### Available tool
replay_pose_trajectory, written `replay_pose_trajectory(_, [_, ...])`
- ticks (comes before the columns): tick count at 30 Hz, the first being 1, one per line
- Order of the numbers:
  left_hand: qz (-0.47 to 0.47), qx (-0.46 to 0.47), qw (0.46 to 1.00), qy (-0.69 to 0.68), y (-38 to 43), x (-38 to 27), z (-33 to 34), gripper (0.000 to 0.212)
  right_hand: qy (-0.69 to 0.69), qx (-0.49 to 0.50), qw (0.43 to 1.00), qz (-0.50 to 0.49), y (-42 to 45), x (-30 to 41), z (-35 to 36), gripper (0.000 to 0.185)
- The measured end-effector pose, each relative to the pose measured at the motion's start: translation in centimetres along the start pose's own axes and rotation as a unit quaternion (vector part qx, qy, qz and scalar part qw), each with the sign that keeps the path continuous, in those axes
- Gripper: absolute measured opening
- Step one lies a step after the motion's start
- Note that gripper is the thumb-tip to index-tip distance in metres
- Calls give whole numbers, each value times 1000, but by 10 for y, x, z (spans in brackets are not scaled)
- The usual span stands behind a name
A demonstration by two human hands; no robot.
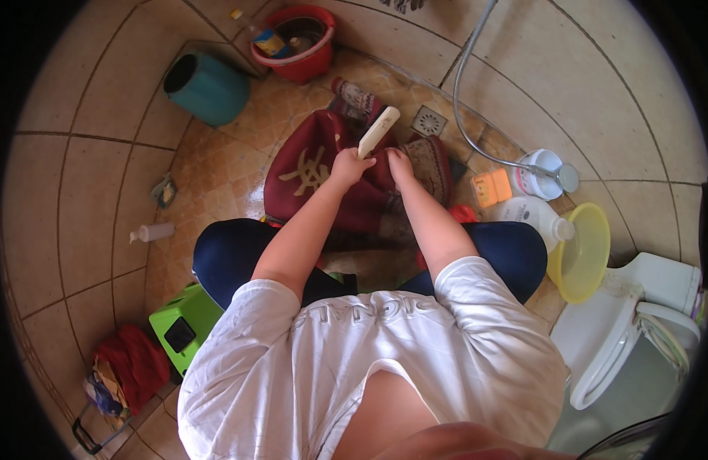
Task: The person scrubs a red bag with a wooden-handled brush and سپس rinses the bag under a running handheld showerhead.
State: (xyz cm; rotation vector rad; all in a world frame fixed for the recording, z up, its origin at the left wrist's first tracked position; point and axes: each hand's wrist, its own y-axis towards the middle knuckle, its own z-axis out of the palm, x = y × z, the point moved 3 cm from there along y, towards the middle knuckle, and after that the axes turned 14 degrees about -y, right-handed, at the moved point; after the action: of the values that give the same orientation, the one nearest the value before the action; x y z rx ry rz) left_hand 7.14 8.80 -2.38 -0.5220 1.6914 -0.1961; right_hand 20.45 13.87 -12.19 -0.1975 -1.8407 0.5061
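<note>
My left hand point(348, 168) is closed round the lower end of a pale scrubbing brush point(379, 131), whose dark bristles show along its upper left side. Under the brush a dark red patterned mat point(354, 198) with a tan character and a patterned border lies bunched on the tiled floor before my knees. My right hand point(400, 167) grips a fold of the mat, just right of the brush's handle. Part of the mat's rolled edge sticks up towards the wall. The fingertips of my right hand are hidden in the cloth.
A teal bucket point(207, 89) and a red basin point(299, 57) stand at the far left. A floor drain point(428, 121) lies beyond the mat. At right are an orange box point(492, 188), a white jug point(526, 215), a shower head point(567, 177), a yellow basin point(595, 253) and a toilet point(601, 333).
</note>
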Motion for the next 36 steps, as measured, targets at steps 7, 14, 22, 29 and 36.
replay_pose_trajectory(7, [-5,-11,1000,7,1,-1,0,25,-26,-143,989,-9,-40,21,3,30])
replay_pose_trajectory(14, [-10,7,1000,-19,8,1,1,25,-89,-112,989,-45,-44,35,-5,32])
replay_pose_trajectory(22, [-14,-3,1000,-26,5,0,1,25,-164,-84,977,-111,-49,38,-15,29])
replay_pose_trajectory(29, [-5,0,999,-42,16,7,0,25,-180,-127,954,-203,-74,41,-10,26])
replay_pose_trajectory(36, [-28,-4,999,-46,10,0,1,24,-239,-112,942,-209,-83,43,-26,24])
